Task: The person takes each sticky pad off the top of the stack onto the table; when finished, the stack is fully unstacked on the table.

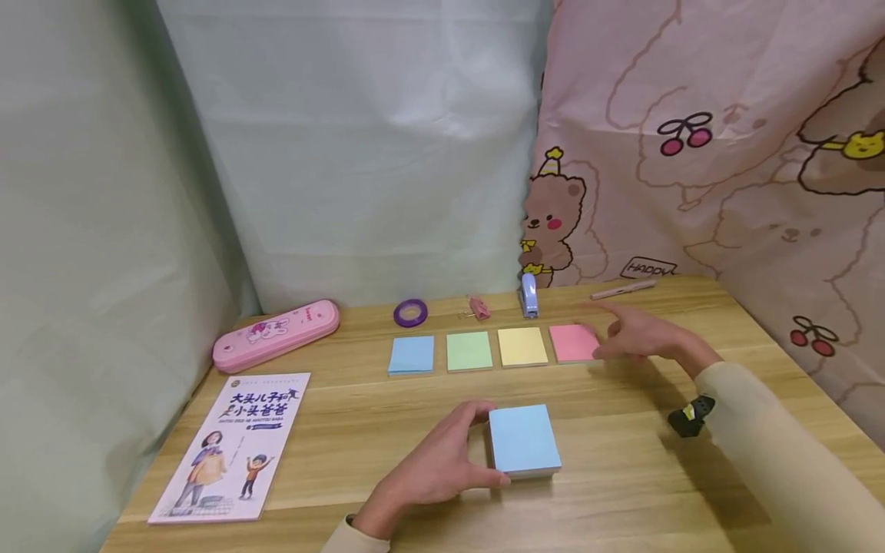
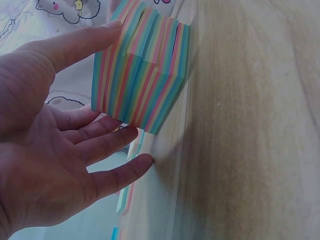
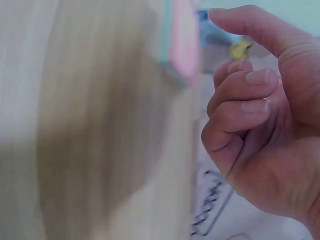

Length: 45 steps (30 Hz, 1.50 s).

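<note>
Loosely open left grip [image 1: 442,465] against note block [image 1: 523,439]

Both hands are bare, with no rings or gloves. The right hand [image 1: 639,338] comes out of a long, loose sleeve [image 1: 781,453] of pale cream cloth that ends just behind the wrist. Under that forearm, close behind the cuff, a small black device [image 1: 690,416] with a yellowish patch is strapped on. The left hand [image 1: 432,468] shows only a cream cuff [image 1: 353,538] at its wrist. The fingernails [image 3: 257,77] are short and unpainted.
</note>
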### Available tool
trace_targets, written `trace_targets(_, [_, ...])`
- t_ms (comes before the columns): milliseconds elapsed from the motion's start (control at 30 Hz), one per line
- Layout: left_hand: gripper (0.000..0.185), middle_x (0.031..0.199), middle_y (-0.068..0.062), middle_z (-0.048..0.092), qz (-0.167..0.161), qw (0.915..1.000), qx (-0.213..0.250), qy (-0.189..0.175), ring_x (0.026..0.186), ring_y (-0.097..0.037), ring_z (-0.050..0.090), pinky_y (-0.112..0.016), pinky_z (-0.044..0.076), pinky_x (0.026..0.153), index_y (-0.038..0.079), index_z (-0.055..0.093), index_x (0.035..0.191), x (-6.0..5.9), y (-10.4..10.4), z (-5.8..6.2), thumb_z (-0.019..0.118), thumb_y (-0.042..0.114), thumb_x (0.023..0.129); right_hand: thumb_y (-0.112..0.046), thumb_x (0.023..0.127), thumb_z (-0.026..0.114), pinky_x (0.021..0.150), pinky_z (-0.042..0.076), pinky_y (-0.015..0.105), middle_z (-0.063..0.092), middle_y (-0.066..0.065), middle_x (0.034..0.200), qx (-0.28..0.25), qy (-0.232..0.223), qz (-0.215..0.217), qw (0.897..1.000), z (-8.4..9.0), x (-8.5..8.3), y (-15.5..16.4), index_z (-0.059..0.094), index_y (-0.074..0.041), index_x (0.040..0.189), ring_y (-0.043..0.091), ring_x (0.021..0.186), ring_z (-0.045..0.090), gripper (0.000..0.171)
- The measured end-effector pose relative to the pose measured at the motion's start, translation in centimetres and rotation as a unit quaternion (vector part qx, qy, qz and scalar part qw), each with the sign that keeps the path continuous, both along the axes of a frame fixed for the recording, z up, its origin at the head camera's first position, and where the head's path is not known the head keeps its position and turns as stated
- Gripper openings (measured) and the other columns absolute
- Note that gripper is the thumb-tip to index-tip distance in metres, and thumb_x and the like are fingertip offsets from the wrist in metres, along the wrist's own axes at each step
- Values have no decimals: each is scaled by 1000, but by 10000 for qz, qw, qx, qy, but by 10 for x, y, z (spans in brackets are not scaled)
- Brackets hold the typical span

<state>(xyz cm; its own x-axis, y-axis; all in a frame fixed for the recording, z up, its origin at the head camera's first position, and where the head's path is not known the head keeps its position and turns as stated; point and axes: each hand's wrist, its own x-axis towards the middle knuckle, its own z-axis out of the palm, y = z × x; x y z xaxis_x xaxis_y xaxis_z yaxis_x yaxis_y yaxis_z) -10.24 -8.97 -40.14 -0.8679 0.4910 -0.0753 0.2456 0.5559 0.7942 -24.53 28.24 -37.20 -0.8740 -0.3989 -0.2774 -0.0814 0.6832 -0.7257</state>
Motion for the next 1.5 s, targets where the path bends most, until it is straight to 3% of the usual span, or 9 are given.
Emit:
trace_targets(167, [94,153,-10,53,-9,10000,-9,22,144,-28,49,-55,40,121,6,45,153,0,-1,0,93,39,79,-21,91,83,47,36,24,53,4,74,-392,510,252,9976,19,26,-14,25,-16,167,8,51,37,96])
trace_targets(333, [94,153,-11,53,-63,9999,3,79,144,-29,50,-55,41,121,6,45,153,-1,-1,-1,93,40,79,-16,91,82,45,45,26,58,6,79,-657,920,567,9920,28,60,-34,35,-15,162,9,54,49,85])
trace_targets(467, [95,154,-13,53,-87,9999,17,113,145,-31,50,-56,41,121,5,44,153,-1,-1,-2,93,39,79,-12,90,82,45,47,25,60,5,83,-922,988,830,9873,24,86,-49,39,-15,159,9,59,56,81])
trace_targets(700, [95,154,-15,52,-108,9999,56,119,146,-33,49,-59,40,121,6,43,154,-3,-2,-2,93,35,79,-28,86,89,63,55,26,63,-4,83,-727,1232,1298,9812,6,120,-75,43,-14,158,9,69,61,86])
trace_targets(833, [95,151,-13,53,-208,9995,104,196,142,-31,51,-58,42,119,7,43,155,-5,-1,-3,94,34,79,-33,84,90,60,54,25,63,-3,84,-669,1107,1311,9829,-2,129,-84,45,-14,156,8,68,60,87])
trace_targets(1067, [98,141,-7,56,-473,9985,-65,273,128,-24,57,-47,50,111,6,42,154,-7,3,-5,96,31,76,-29,82,91,62,55,25,64,-2,85,-680,1149,1396,9812,-13,134,-90,47,-10,154,5,72,60,86])
trace_targets(1300, [99,139,-7,57,-576,9975,-267,317,131,-25,56,-49,48,114,5,41,153,-11,6,-6,97,28,75,-34,81,92,67,55,25,64,-3,95,-497,1191,1383,9819,-15,132,-91,47,-11,154,11,80,61,88])
trace_targets(1500, [96,136,-5,58,-599,9966,-423,381,129,-24,56,-48,49,112,6,42,151,-13,8,-6,97,27,75,-43,77,94,95,53,35,64,-9,122,-175,1355,1381,9809,-20,130,-92,47,-14,155,14,107,59,95])
